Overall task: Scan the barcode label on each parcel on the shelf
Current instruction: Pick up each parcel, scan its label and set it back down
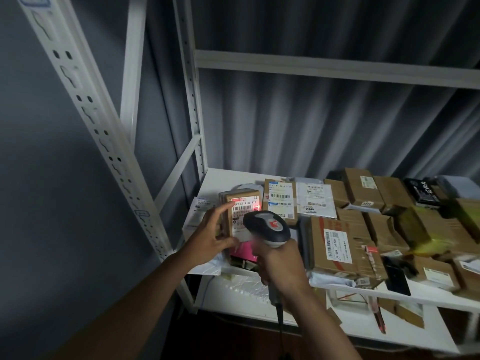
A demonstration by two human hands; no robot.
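A small brown parcel [240, 203] with a white barcode label stands tilted up at the left end of the white shelf [215, 175]. My left hand [213, 236] holds it by its left side and bottom edge, thumb under the label. My right hand [279, 266] grips the handle of a grey and black barcode scanner [267, 227], whose head points at the label. A red light spot [256, 207] glows on the label's right edge. Several more labelled cardboard parcels [335, 242] lie on the shelf to the right.
White perforated uprights [104, 126] frame the shelf on the left. An upper shelf beam [324, 68] runs overhead. A corrugated grey wall stands behind. More parcels and a white padded bag [241, 289] lie on the lower shelf. The scanner's cable [280, 323] hangs down.
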